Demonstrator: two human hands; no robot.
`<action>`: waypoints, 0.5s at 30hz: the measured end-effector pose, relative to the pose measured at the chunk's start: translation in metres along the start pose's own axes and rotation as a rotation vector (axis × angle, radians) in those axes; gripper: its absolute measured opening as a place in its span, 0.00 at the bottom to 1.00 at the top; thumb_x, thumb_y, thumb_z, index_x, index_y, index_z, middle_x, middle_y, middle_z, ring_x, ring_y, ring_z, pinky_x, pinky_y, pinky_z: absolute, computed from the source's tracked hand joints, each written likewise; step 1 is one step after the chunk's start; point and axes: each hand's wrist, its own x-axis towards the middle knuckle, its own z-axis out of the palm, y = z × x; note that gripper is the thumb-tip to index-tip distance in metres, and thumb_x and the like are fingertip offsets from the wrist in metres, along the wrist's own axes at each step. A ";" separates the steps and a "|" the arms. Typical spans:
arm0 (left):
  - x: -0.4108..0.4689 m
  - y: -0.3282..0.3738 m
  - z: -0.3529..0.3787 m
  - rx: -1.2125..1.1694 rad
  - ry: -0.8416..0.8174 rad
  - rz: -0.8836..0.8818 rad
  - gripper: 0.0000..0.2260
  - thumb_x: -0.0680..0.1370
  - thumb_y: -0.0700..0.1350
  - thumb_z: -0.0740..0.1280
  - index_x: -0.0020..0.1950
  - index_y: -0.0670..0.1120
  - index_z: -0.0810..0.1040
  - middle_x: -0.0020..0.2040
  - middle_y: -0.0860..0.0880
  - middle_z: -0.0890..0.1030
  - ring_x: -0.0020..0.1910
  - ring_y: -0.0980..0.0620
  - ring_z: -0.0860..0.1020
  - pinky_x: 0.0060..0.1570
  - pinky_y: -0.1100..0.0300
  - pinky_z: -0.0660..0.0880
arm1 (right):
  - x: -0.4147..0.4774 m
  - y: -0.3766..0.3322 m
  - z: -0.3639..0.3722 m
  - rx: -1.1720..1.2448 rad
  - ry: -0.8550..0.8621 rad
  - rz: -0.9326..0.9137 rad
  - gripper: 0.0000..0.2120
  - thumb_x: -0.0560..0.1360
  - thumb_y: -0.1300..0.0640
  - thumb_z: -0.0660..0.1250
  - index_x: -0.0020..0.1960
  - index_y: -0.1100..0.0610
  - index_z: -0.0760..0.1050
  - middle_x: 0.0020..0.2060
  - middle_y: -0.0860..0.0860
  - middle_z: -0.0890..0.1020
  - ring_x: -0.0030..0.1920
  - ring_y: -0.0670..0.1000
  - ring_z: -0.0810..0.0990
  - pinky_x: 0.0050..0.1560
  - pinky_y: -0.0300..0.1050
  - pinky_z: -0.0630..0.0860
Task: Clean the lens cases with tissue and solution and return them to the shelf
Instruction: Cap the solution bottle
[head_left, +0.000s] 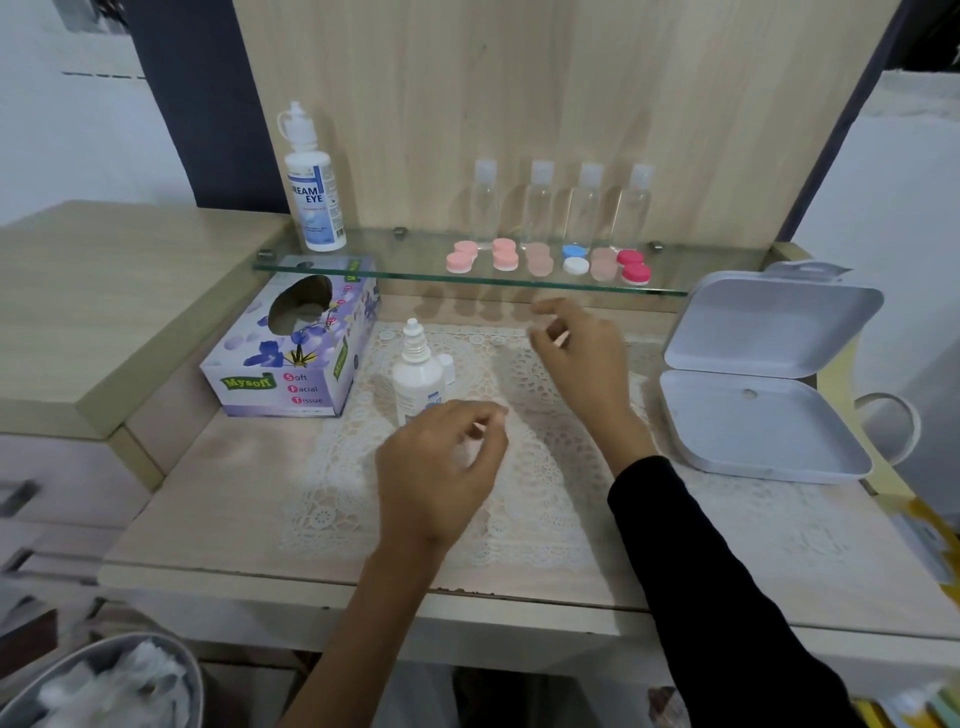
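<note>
Lens cases (545, 261) line the glass shelf (363, 271), beyond both hands. The right hand (582, 358) hovers just before the shelf's front edge, fingers blurred, so I cannot tell its grip. The left hand (441, 467), loosely curled and holding nothing visible, hangs over the lace mat (535, 499), beside the solution bottle (418, 382). Bare mat lies between the hands.

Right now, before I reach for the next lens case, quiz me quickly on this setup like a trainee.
1. True or false: the tissue box sits on the glass shelf.
2. How many clear bottles stand behind the lens cases?
3. The white box at the right is: A) open, B) shut, C) upside down.
Key: 1 false, it sits on the desk below the shelf; 2 four; 3 A.
</note>
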 end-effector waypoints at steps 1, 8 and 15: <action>0.001 0.001 -0.004 -0.090 0.105 -0.026 0.07 0.77 0.45 0.65 0.49 0.48 0.82 0.41 0.56 0.83 0.39 0.59 0.80 0.37 0.60 0.78 | 0.000 -0.001 0.007 0.016 -0.114 -0.014 0.12 0.76 0.55 0.68 0.59 0.53 0.78 0.42 0.47 0.79 0.40 0.48 0.77 0.40 0.43 0.71; 0.010 -0.018 -0.008 -0.264 0.407 -0.420 0.18 0.72 0.45 0.68 0.61 0.53 0.72 0.57 0.60 0.74 0.53 0.56 0.73 0.48 0.61 0.72 | -0.001 -0.017 0.042 -0.203 -0.586 -0.264 0.29 0.76 0.62 0.61 0.76 0.48 0.61 0.72 0.51 0.67 0.69 0.54 0.67 0.62 0.52 0.69; 0.012 -0.027 -0.004 -0.360 0.216 -0.590 0.27 0.70 0.44 0.75 0.66 0.51 0.70 0.62 0.54 0.75 0.58 0.57 0.75 0.53 0.63 0.73 | -0.008 -0.018 0.051 -0.127 -0.462 -0.426 0.18 0.75 0.64 0.62 0.63 0.56 0.75 0.48 0.54 0.81 0.49 0.56 0.75 0.44 0.48 0.68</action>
